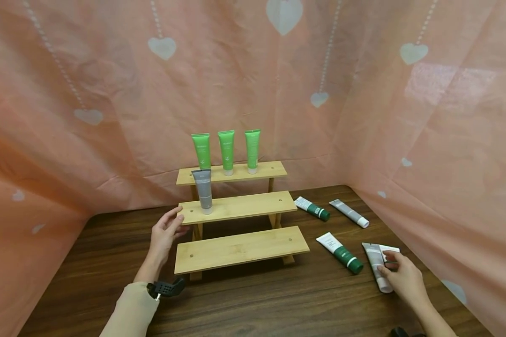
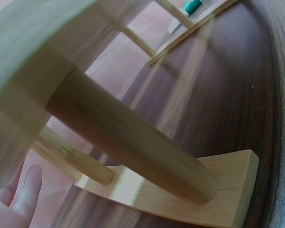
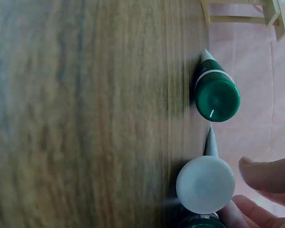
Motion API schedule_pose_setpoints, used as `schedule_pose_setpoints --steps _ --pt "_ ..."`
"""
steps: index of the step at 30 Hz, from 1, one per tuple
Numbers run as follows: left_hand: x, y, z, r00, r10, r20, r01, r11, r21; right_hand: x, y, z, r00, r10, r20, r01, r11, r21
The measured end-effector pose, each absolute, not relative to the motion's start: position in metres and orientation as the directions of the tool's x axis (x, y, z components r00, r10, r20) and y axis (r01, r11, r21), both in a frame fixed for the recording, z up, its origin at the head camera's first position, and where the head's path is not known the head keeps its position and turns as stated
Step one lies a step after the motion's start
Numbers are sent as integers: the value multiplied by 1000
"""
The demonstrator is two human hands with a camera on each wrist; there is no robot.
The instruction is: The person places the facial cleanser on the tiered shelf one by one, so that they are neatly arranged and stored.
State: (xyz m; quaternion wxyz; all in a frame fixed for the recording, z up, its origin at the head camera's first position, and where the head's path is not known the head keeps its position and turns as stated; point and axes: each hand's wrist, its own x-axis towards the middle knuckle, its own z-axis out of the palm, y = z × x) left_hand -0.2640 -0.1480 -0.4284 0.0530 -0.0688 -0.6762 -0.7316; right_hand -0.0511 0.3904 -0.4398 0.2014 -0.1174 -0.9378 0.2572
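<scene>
My left hand [image 1: 165,231] is at the left end of the middle tier of a wooden three-tier display stand [image 1: 240,248], fingertips right at the board's edge. On that tier a grey tube [image 1: 204,189] stands upright on its white cap. Over at the right, my right hand [image 1: 405,276] hovers low, thumb and fingers spread above a lying grey tube [image 1: 375,262]. That tube's white cap [image 3: 205,185] faces the right wrist camera, with the thumb apart from it. A white-and-green tube [image 1: 392,249] beside it is partly hidden by the fingers.
Three green tubes [image 1: 226,152] stand on the top tier. Between stand and right hand lie two white-and-green tubes, one nearer [image 1: 341,252] and one farther [image 1: 313,208], plus another grey tube [image 1: 349,213]. Pink curtain [image 1: 299,121] encloses the dark wooden table [image 1: 253,309].
</scene>
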Motion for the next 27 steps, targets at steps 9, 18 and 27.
schedule_pose_setpoints --steps 9,18,27 --pt "-265 -147 -428 -986 13 167 166 -65 984 -55 390 -443 -897 272 349 71 867 -493" --pt "-263 -148 -426 -986 6 167 166 -58 984 -58 391 -442 -897 267 352 69 872 -485" --pt "-263 -147 -428 -986 12 165 164 -64 984 -60 388 -444 -935 235 267 81 871 -485"
